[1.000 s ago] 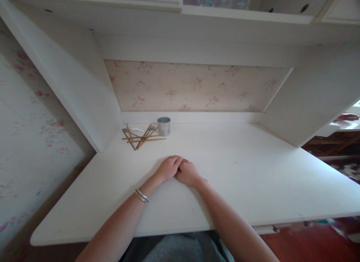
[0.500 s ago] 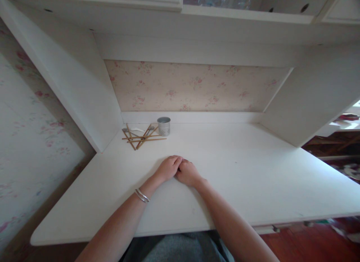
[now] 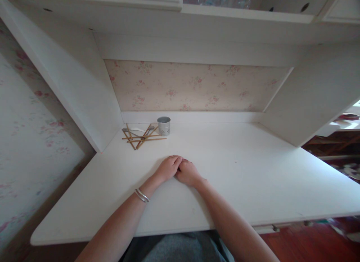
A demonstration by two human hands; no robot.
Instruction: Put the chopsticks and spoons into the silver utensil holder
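My left hand [image 3: 169, 167] and my right hand [image 3: 188, 172] rest together on the white desk [image 3: 239, 187], touching at the fingers. Both are closed, the fingers curled in and partly hidden, and no object shows in either. Two silver bangles [image 3: 141, 195] circle my left wrist. Beyond my hands, to the left, several wooden chopsticks [image 3: 147, 140] lie crossed in a loose pile. Among them are metal spoons [image 3: 152, 128] and a white spoon [image 3: 137, 130]. A grey metal utensil holder [image 3: 164, 126], with small holes round its lower part, stands upright at the pile's right end.
White side panels rise at the left [image 3: 70, 78] and right [image 3: 312, 93] of the desk. An overhead shelf [image 3: 247, 13] holds clear plastic items. Behind the desk is floral wallpaper [image 3: 185, 85]. Drawer knobs [image 3: 276, 228] show below the front edge at right.
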